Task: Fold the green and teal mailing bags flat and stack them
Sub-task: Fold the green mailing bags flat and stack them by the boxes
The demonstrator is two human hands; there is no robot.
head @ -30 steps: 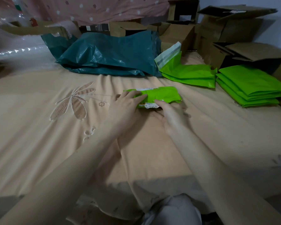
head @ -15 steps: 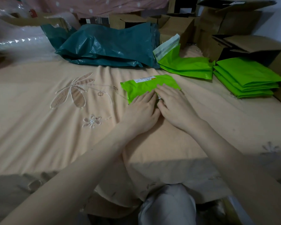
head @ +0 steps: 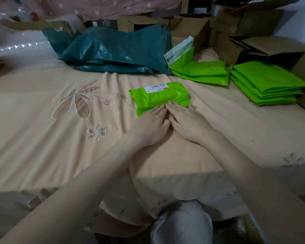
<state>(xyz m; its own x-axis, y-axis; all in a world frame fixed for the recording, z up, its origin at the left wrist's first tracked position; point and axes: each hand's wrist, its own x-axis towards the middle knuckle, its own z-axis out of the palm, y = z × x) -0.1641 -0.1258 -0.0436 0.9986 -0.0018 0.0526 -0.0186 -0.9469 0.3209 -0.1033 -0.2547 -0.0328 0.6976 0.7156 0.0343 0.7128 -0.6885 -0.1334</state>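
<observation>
A folded bright green mailing bag (head: pixel 160 95) with a white barcode label lies on the peach bedsheet (head: pixel 42 138) in the middle. My left hand (head: pixel 151 125) and my right hand (head: pixel 186 120) lie side by side, fingers straight, pressing flat on the bag's near edge. Behind it sits a heap of teal mailing bags (head: pixel 116 50). To the right lie a small pile of green bags (head: pixel 199 71), one with a white flap raised, and a neat stack of folded green bags (head: pixel 266 81).
Open cardboard boxes (head: pixel 253 23) crowd the back and right side. Clear bubble wrap (head: pixel 16 46) lies at the back left. A pink dotted cloth (head: pixel 104 6) hangs behind. My knee in grey fabric (head: pixel 181 224) shows at the bottom.
The green bag has been turned over and folded, its label now at the far edge. Both hands have gone from handling its near side to pressing flat on it, side by side.
</observation>
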